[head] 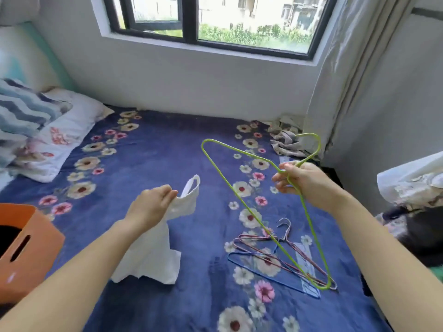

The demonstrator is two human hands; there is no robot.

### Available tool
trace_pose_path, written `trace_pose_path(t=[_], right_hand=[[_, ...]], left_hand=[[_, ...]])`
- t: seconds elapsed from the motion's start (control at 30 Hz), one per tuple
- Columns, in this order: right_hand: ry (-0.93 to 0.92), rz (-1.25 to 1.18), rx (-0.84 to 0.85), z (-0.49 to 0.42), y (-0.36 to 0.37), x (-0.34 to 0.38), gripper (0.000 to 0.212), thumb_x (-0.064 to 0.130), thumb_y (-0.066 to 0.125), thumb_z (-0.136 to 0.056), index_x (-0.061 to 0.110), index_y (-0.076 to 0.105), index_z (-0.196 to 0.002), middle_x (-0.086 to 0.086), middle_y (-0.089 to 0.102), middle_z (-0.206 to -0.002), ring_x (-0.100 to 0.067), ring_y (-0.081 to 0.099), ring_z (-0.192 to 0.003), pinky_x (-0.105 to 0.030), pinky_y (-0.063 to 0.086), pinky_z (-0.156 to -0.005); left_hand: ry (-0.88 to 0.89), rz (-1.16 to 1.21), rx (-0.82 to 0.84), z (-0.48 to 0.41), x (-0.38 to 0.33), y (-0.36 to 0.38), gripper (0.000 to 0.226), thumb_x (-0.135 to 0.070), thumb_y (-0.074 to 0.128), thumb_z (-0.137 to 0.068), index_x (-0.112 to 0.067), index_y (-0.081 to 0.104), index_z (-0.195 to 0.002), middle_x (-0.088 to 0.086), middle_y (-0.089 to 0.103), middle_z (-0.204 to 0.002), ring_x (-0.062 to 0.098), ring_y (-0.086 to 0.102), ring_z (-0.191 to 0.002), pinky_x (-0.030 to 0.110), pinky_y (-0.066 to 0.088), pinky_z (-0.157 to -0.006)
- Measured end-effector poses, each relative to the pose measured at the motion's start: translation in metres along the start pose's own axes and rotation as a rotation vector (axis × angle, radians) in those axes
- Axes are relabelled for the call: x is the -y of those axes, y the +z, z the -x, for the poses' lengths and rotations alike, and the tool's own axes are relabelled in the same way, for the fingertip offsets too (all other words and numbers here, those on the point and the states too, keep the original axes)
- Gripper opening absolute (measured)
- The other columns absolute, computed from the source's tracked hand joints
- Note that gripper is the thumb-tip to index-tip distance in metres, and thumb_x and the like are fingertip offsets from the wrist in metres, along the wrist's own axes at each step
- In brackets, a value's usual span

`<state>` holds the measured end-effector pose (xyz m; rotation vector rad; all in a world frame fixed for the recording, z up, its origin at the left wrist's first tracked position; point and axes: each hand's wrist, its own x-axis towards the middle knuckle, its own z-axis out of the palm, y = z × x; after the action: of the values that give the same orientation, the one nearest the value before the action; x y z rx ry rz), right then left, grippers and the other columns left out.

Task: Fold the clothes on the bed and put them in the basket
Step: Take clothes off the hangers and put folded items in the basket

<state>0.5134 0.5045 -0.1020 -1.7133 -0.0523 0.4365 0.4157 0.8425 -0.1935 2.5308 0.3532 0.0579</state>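
— Where do we stand with the wide bed [167,144] under its dark blue flowered blanket?

— Early, we judge. We see nothing folded on it. The orange plastic basket with the slot handle [36,236] sits at the near left edge, and we cannot tell what is inside its dark opening.

— What is left to fold?

— A crumpled heap of greyish cloth [285,142] lies untouched in the far right corner. The white sleeveless cloth top [153,255] is the piece we have in hand. It hangs unfolded over the near middle of the bed, its hem at or just above the blanket.

— And the hangers?

— A small pile of thin pink and blue wire hangers [268,256] lies near the right edge, so we take it some clothes are already off them. The lime-green wire hanger [323,287] is bare and held in the air over that pile.

— And our grips?

— Our left hand [153,204] pinches the top at its shoulder, thumb and fingers pressed on the cloth. Our right hand [302,180] has its fingers curled round the green hanger at the neck. By our reckoning, we have yet to put the hanger down, fold the top, carry it to the basket and deal with the heap.
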Motion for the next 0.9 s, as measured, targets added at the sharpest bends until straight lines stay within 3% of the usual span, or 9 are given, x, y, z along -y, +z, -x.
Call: trace_pose_path(t=[0.13,0.33,0.47,0.57,0.63,0.7,0.77,0.83,0.9], right_hand=[[0.173,0.216,0.01,-0.021,-0.042,-0.102,0.024,0.011,0.048,-0.101,0.006,0.064,-0.084,-0.015,0.07,-0.085,-0.017,0.066,-0.07,-0.025,0.05,-0.074],[0.478,0.426,-0.061,-0.061,-0.078,-0.252,0.032,-0.003,0.051,-0.096,0.001,0.059,-0.065,-0.01,0.063,-0.056,-0.006,0.06,-0.043,-0.018,0.052,-0.05],[0.637,0.546,-0.006,-0.084,-0.092,-0.306,0.027,0.013,0.06,-0.095,0.005,0.056,-0.069,-0.023,0.068,-0.081,-0.024,0.059,-0.068,-0.038,0.049,-0.08],[0.715,0.926,0.005,-0.09,-0.087,-0.317,0.028,0.037,0.065,-0.087,0.013,0.056,-0.077,-0.015,0.065,-0.097,-0.032,0.06,-0.094,-0.041,0.046,-0.091],[0.607,1.038,0.021,-0.09,-0.056,-0.301,0.022,0.034,0.065,-0.084,0.012,0.064,-0.087,-0.015,0.068,-0.11,-0.034,0.062,-0.106,-0.036,0.045,-0.088],[0.407,0.864,0.159,-0.092,-0.009,-0.28,0.042,0.023,0.072,-0.08,0.007,0.063,-0.118,-0.013,0.063,-0.127,-0.029,0.057,-0.121,-0.033,0.042,-0.094],[0.29,0.669,0.404,-0.086,0.043,-0.258,0.088,0.02,0.082,-0.071,0.01,0.038,-0.147,-0.007,0.044,-0.148,-0.023,0.039,-0.138,-0.033,0.035,-0.108],[0.234,0.726,0.643,-0.072,0.092,-0.241,0.122,0.034,0.087,-0.064,0.019,0.009,-0.157,-0.002,0.019,-0.16,-0.022,0.015,-0.148,-0.043,0.024,-0.117],[0.164,0.949,0.721,-0.05,0.134,-0.236,0.125,0.049,0.083,-0.065,0.026,0.001,-0.156,0.002,0.007,-0.161,-0.02,0.002,-0.149,-0.051,0.015,-0.117]], left_hand=[[-0.124,0.028,0.177,-0.007,-0.009,0.045,0.036,-0.054,0.061,-0.087,-0.019,0.056,-0.079,-0.002,0.062,-0.078,0.02,0.057,-0.078,0.035,0.043,-0.065],[-0.226,-0.056,0.483,-0.007,-0.022,0.091,0.023,-0.025,0.068,-0.075,-0.013,0.049,-0.078,-0.002,0.05,-0.075,0.016,0.052,-0.071,0.023,0.035,-0.053],[-0.255,-0.073,0.519,-0.004,-0.022,0.099,0.021,-0.014,0.069,-0.077,-0.006,0.05,-0.08,-0.001,0.039,-0.069,0.012,0.036,-0.059,0.018,0.021,-0.045],[-0.256,-0.021,0.521,-0.001,-0.023,0.093,0.012,-0.017,0.069,-0.077,-0.013,0.058,-0.077,-0.005,0.042,-0.063,0.01,0.04,-0.056,0.017,0.026,-0.048],[-0.25,0.029,0.522,0.004,-0.027,0.083,0.008,-0.019,0.07,-0.078,-0.021,0.063,-0.074,-0.012,0.046,-0.058,0.004,0.044,-0.053,0.019,0.031,-0.052],[-0.237,0.068,0.538,0.01,-0.028,0.073,0.007,-0.021,0.072,-0.077,-0.024,0.066,-0.074,-0.013,0.051,-0.058,0.003,0.046,-0.053,0.02,0.036,-0.055],[-0.224,0.09,0.55,0.018,-0.028,0.058,0.006,-0.026,0.074,-0.074,-0.027,0.068,-0.075,-0.009,0.057,-0.063,0.008,0.052,-0.06,0.028,0.043,-0.063],[-0.206,0.121,0.534,0.023,-0.029,0.04,0.01,-0.03,0.073,-0.072,-0.027,0.07,-0.081,0.0,0.065,-0.077,0.02,0.06,-0.072,0.037,0.049,-0.068],[-0.183,0.177,0.489,0.028,-0.029,0.019,0.008,-0.026,0.074,-0.076,-0.027,0.072,-0.084,0.002,0.068,-0.084,0.02,0.063,-0.076,0.04,0.051,-0.072]])
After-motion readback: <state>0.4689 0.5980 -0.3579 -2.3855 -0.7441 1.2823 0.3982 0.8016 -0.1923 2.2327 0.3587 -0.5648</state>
